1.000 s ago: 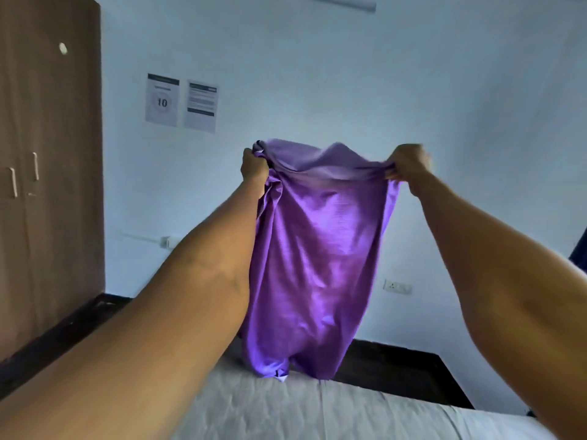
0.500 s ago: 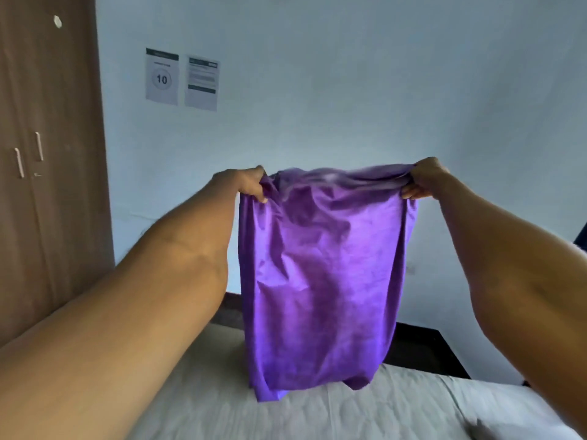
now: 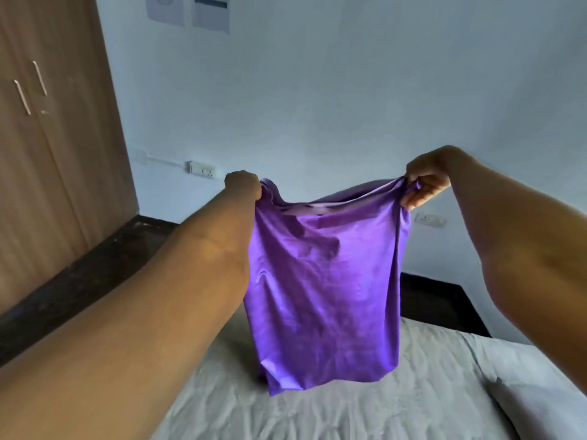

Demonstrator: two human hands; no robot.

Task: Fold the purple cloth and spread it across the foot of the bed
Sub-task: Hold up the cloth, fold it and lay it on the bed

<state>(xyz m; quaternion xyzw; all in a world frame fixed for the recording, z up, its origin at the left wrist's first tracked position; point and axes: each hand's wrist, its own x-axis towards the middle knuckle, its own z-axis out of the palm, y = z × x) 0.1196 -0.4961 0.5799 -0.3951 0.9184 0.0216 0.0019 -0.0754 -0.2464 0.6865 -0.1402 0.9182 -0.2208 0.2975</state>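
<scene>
A person's two bare arms reach forward, holding a purple cloth (image 3: 324,293) up in the air above a bed (image 3: 365,411). The left hand (image 3: 243,185) grips the cloth's upper left corner in a closed fist, its fingers curled round the bunched fabric. The right hand (image 3: 425,177) pinches the upper right corner, with the thumb and curled fingers (image 3: 413,203) closed on a gathered bit of the edge. Between the two hands the top edge sags in a shallow curve, and more than one layer shows there, with a paler lilac strip along the rim, so the cloth hangs doubled over. The fabric is a smooth, slightly shiny violet, creased with soft wrinkles and darker folds near the top. It hangs straight down as a tall, narrow panel, and its lower edge sits just at the bed's pale grey, rumpled cover; whether it touches cannot be told. A pillow (image 3: 540,404) lies at the lower right. Behind stand a pale wall with two paper notices (image 3: 190,9) and a wooden wardrobe (image 3: 54,147) at the left.
</scene>
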